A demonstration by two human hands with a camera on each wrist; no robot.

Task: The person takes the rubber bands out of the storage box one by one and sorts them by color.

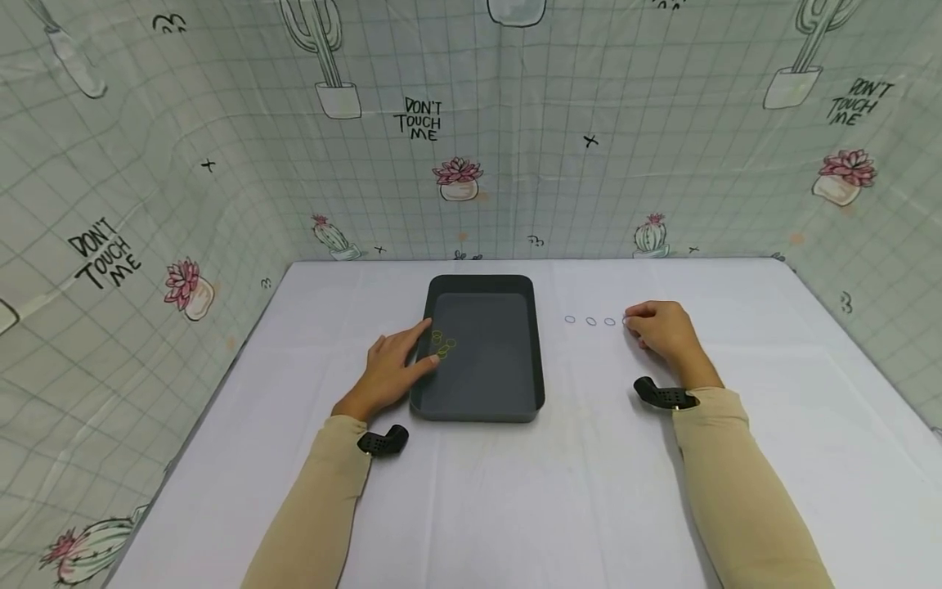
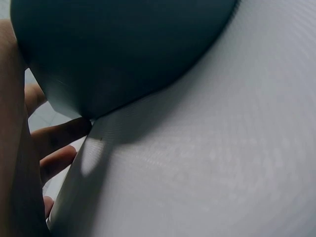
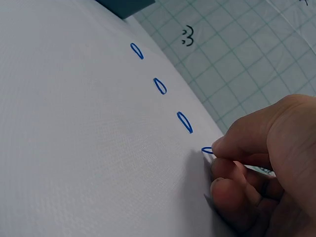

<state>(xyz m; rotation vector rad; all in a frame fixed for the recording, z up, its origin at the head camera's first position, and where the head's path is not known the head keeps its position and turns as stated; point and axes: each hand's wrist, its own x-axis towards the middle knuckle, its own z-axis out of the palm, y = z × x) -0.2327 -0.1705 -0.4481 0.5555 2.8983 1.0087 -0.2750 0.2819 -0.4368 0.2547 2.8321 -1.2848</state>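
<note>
In the head view my left hand rests against the left side of a dark grey tray, its thumb over the rim. Fingers touch the tray's outer wall in the left wrist view. Inside the tray, near that hand, several thin yellow rubber bands lie grouped. My right hand is right of the tray and pinches a small blue rubber band between thumb and forefinger, close to the white cloth. Beside it, a row of 3 more blue rubber bands lies on the cloth.
A white cloth covers the table. Behind it and at the sides hangs a checked curtain with cactus drawings. Each wrist bears a black camera.
</note>
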